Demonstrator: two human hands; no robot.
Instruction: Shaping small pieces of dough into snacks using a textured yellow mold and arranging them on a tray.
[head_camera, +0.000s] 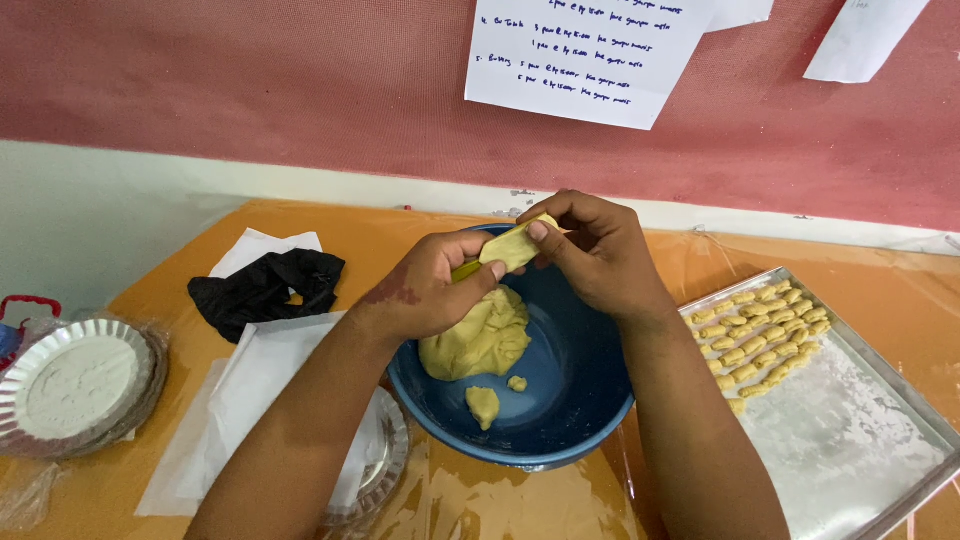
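Note:
Both my hands meet above a blue bowl (570, 400) and share one piece of yellow dough (512, 247). My left hand (430, 290) pinches its lower end between thumb and fingers. My right hand (595, 250) grips its upper end from the right. A large lump of the same dough (480, 340) lies in the bowl under my left hand. Two small bits of dough (484, 403) rest on the bowl's bottom.
A metal tray (860, 420) at the right holds several rows of small shaped dough pieces (765, 335) and a dusting of flour. A foil plate of flour (75, 385) sits at the left, with a black cloth (265, 290) and white paper (270, 370) beside it. Handwritten sheets (590, 55) hang on the red wall.

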